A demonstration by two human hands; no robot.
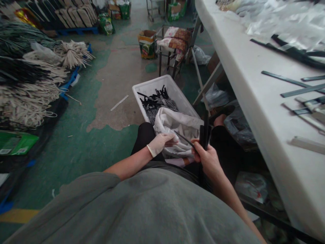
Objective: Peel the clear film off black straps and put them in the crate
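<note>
My right hand [207, 156] is closed around several dark flat strips [204, 134] that stand upright from the fist. A thinner black strip [186, 139] sticks out to the left from between its thumb and fingers. My left hand [162, 144], in a pale glove, has its fingers pressed together close to that strip's far end; what they hold, if anything, I cannot make out. Under both hands a white cloth sack [175, 118] lies across my lap. Just beyond it, a white plastic bin [186, 98] holds many short black and grey strips [157, 100].
At right runs a long white table [256, 101] with dark strips [291, 81] and clear plastic bags [279, 20]. Ahead stand a stool with cushions [177, 39] and a cardboard box [147, 44]. Bundles of cord [27, 95] lie on pallets at left. Plastic bags [215, 95] sit beneath the table.
</note>
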